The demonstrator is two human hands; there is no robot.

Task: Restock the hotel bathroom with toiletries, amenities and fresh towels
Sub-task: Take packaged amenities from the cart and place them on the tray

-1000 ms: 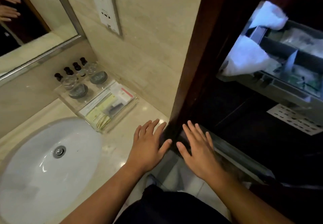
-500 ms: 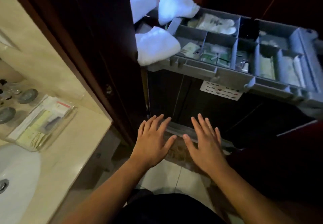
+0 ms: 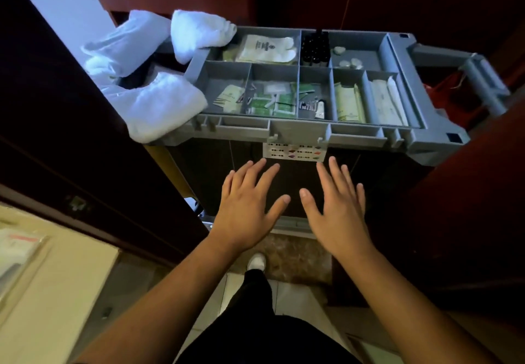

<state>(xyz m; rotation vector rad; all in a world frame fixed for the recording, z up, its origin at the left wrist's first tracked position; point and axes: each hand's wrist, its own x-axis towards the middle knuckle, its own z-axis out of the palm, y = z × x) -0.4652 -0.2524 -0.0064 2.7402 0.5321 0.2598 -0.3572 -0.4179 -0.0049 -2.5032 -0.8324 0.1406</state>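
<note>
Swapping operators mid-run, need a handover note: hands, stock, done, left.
Left hand and right hand: open, fingers spread, empty, in front of the cart, below its grey tray.
Stock: packets in the tray compartments, small dark bottles in a back one, white towels piled at its left end.
Done: nothing picked up yet.
Left: pick toiletries and towels, carry them to the counter at lower left.

I see the left hand (image 3: 247,201) and right hand (image 3: 338,207) spread flat, side by side, holding nothing, in front of the grey tray (image 3: 298,132). White towels (image 3: 159,105) lie at its left end. Green sachets (image 3: 272,102) fill a middle compartment and dark bottles (image 3: 315,48) a rear one.
</note>
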